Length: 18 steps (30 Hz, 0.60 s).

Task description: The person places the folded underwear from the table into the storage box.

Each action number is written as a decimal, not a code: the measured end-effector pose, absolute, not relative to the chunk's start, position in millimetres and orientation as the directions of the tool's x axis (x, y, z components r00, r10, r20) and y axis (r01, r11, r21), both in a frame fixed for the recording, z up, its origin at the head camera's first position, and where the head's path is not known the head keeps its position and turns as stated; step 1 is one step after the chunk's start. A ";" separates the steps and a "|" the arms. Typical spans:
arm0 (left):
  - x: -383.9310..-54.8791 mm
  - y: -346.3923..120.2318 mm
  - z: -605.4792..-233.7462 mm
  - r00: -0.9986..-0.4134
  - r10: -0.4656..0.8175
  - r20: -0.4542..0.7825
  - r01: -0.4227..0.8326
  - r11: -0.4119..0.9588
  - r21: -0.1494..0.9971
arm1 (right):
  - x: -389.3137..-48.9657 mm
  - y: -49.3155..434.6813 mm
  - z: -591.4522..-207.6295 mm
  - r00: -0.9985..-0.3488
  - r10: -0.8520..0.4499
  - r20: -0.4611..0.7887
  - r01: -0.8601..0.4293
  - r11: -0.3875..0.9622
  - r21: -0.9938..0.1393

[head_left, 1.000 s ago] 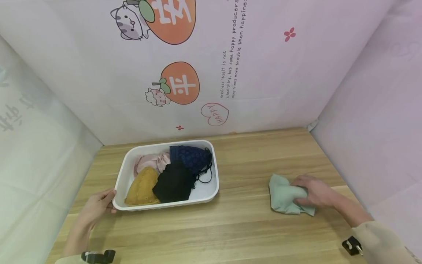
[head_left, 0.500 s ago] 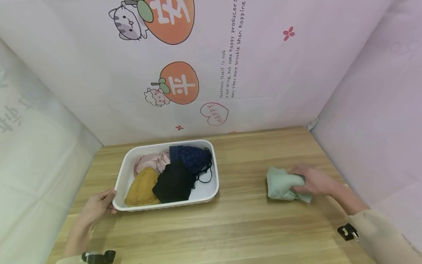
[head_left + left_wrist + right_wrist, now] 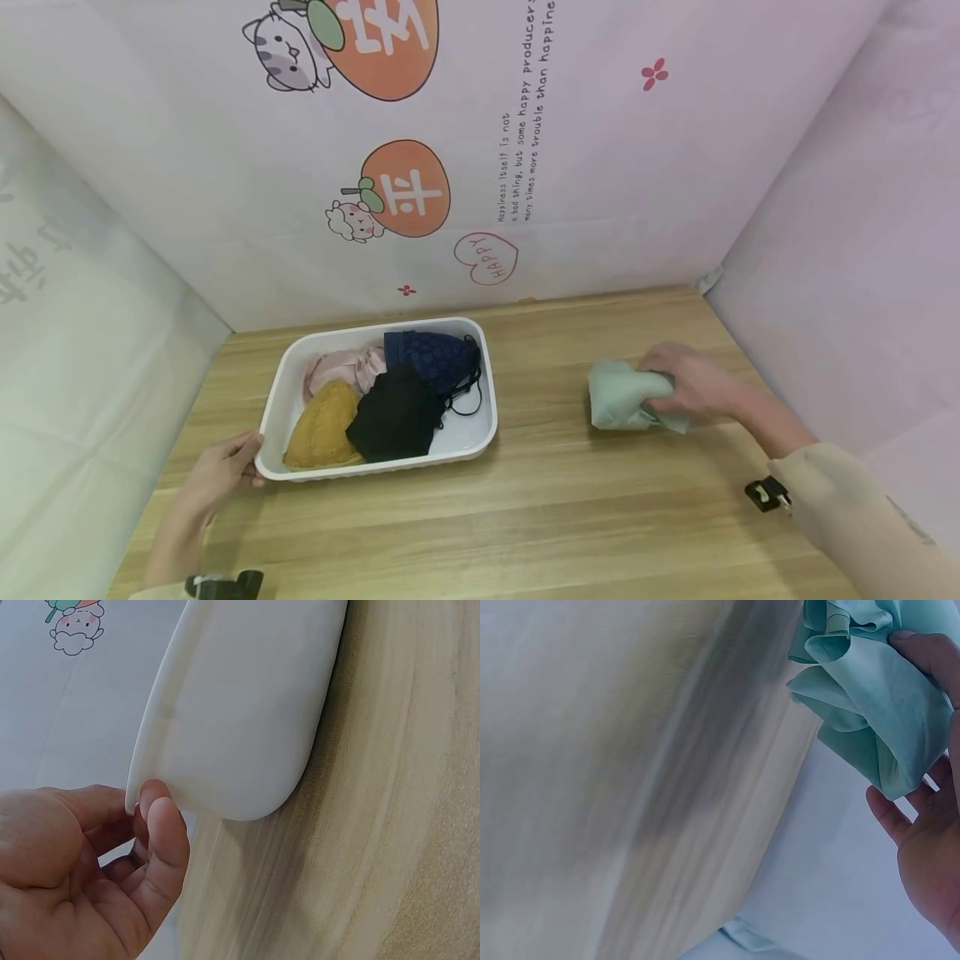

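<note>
A white plastic tray (image 3: 491,392) sits on the wooden table's left half. My left hand (image 3: 221,471) pinches the tray's near left corner; in the left wrist view, thumb and fingers (image 3: 169,840) grip its rim. Inside lie a pink satin piece (image 3: 337,367), a mustard yellow piece (image 3: 324,427), a black piece (image 3: 397,415) and a navy patterned piece (image 3: 435,358) with black cords. On the right, my right hand (image 3: 693,383) grips a folded pale green cloth (image 3: 622,396), whose exact kind I cannot tell. The right wrist view shows the green cloth (image 3: 877,697) held above the tabletop.
Bare wooden tabletop (image 3: 540,500) lies between the tray and the green cloth. A printed white sheet (image 3: 585,167) rises at the back, and pale sheets (image 3: 840,250) close off both sides. Black straps (image 3: 768,493) sit at the sleeves.
My right hand has lifted the green cloth and carried it left and toward the back of the table. The left hand and the tray have stayed put.
</note>
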State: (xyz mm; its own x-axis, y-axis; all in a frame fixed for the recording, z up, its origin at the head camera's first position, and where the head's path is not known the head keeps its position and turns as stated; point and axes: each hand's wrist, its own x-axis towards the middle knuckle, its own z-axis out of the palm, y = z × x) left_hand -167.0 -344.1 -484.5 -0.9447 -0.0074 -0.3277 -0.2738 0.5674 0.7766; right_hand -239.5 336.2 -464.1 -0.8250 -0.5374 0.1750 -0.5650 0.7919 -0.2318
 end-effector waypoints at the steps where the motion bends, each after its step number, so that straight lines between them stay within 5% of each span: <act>1: -167.0 -344.0 -484.4 -0.945 -0.007 -0.326 -0.273 0.566 0.778 | -241.1 334.3 -462.4 -0.824 -0.539 0.175 -0.567 0.790 -0.233; 18: -167.1 -344.8 -485.5 -0.948 0.005 -0.318 -0.260 0.562 0.785 | -268.1 291.5 -433.6 -0.745 -0.629 0.222 -0.666 0.716 -0.208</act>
State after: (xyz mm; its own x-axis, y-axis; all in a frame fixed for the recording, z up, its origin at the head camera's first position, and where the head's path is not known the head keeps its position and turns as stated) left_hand -167.1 -344.8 -485.5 -0.9482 0.0052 -0.3176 -0.2601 0.5617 0.7854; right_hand -268.1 291.5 -433.6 -0.7450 -0.6290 0.2221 -0.6665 0.7159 -0.2081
